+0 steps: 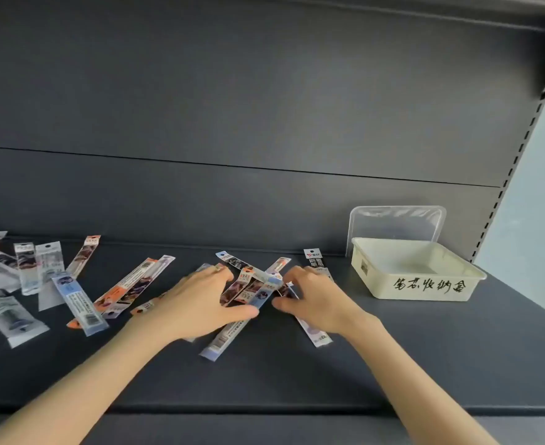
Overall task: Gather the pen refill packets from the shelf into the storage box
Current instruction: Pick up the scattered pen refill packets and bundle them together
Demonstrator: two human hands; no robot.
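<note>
Shelf point(393, 348) middle — left hand point(197, 303) lies flat on crossed pen refill packets point(252, 285), right hand point(313, 300) pinches their ends; more lie scattered toward the left edge, storage box point(377, 277) at the right rear corner.

Scattered refill packets point(130, 284); cream storage box point(422, 289)

Roughly eighteen pen refill packets point(78, 306), overlaps blurring the count; one storage box point(425, 285); one clear lid point(396, 223).

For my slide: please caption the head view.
Left hand and right hand gather pen refill packets on a dark shelf; storage box stands at right.
</note>
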